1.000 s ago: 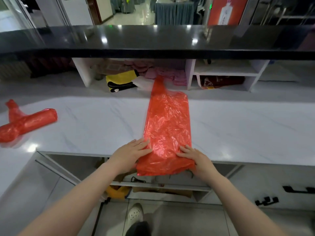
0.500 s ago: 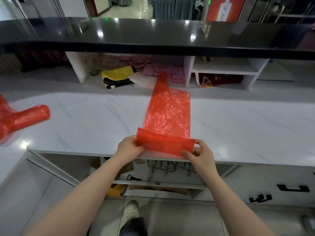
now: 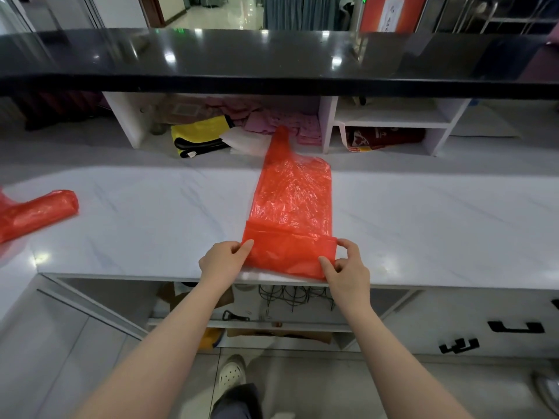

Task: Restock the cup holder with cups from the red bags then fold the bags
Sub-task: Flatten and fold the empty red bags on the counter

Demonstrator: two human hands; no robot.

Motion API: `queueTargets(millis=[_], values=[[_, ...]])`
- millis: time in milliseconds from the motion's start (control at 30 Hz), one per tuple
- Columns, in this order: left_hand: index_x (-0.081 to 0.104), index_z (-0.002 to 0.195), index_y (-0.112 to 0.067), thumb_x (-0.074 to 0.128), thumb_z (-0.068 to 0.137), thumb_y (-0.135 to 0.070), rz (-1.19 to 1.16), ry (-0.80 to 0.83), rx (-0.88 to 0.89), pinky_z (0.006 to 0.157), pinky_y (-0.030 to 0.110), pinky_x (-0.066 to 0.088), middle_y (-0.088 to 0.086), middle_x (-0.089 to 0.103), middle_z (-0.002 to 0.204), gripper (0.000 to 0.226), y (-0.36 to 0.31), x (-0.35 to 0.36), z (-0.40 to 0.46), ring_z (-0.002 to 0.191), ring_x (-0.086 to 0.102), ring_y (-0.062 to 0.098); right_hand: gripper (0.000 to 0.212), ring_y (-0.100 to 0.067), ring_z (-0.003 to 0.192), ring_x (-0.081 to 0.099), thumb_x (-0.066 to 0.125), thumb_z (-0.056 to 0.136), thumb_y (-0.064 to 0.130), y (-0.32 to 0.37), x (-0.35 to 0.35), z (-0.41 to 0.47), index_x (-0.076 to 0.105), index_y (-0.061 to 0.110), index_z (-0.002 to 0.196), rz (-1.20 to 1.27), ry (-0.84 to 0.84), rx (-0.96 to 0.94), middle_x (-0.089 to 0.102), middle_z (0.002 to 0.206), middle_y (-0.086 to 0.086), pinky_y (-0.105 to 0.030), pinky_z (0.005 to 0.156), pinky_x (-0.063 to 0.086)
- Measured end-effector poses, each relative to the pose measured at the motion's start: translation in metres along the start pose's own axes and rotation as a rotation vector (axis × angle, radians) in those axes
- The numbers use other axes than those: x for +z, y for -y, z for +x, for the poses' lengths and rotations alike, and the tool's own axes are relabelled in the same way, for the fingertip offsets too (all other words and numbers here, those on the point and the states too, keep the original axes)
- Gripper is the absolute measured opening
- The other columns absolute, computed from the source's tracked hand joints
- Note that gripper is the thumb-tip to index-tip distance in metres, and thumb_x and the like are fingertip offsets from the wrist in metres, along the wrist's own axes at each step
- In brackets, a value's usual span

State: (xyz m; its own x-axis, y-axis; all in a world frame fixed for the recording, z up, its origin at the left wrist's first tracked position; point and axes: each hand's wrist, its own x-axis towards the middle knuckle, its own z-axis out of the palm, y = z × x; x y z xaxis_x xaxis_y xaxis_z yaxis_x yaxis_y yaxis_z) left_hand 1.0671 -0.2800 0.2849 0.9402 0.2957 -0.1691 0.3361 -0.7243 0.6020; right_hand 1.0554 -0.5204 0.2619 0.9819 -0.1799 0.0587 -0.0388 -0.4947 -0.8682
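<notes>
At lower centre of the frame the left hand [image 3: 223, 261] pinches the left end of a folded band at the near end of the red bag [image 3: 292, 207], and the right hand [image 3: 348, 267] pinches the right end. The bag lies flat on the white marble counter [image 3: 438, 225], its handle reaching toward the open shelves at upper centre. A second red bag [image 3: 36, 214] lies bunched at the left edge.

Bare forearms, no sleeves; white perforated clog [image 3: 231, 377] w/ dark trouser leg [image 3: 234, 402] below.
</notes>
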Motion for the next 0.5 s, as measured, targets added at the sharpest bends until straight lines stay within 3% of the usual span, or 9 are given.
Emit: queueTargets(millis=[100, 233, 500], values=[[0.057, 0.081, -0.028, 0.057, 0.089, -0.049, -0.026, -0.079, 0.008, 0.089, 0.042, 0.047, -0.014, 0.061, 0.078, 0.022, -0.001, 0.003, -0.001, 0.078, 0.058, 0.011, 0.045, -0.005, 0.051, 0.051, 0.064, 0.09, 0.031, 0.002, 0.003, 0.003, 0.041, 0.023, 0.127, -0.095, 0.002, -0.045, 0.05, 0.054, 0.007, -0.014, 0.047, 0.037], [0.046, 0.086, -0.026, 0.069, 0.083, -0.041, 0.004, -0.14, 0.043, 0.082, 0.041, 0.049, -0.013, 0.055, 0.075, 0.028, 0.0, 0.009, -0.002, 0.073, 0.057, 0.01, 0.043, -0.019, 0.07, 0.056, 0.052, 0.096, 0.034, 0.004, 0.005, 0.008, 0.033, 0.022, 0.133, -0.36, 0.096, -0.12, 0.058, 0.076, -0.001, -0.034, 0.061, 0.046], [0.043, 0.1, -0.025, 0.071, 0.084, -0.033, -0.043, -0.164, 0.043, 0.075, 0.04, 0.053, -0.011, 0.059, 0.07, 0.034, 0.008, 0.018, -0.005, 0.069, 0.058, 0.007, 0.036, -0.024, 0.061, 0.054, 0.04, 0.101, 0.033, 0.005, 0.006, 0.019, 0.034, 0.023, 0.135, -0.476, 0.076, -0.147, 0.054, 0.066, 0.003, -0.035, 0.054, 0.041]])
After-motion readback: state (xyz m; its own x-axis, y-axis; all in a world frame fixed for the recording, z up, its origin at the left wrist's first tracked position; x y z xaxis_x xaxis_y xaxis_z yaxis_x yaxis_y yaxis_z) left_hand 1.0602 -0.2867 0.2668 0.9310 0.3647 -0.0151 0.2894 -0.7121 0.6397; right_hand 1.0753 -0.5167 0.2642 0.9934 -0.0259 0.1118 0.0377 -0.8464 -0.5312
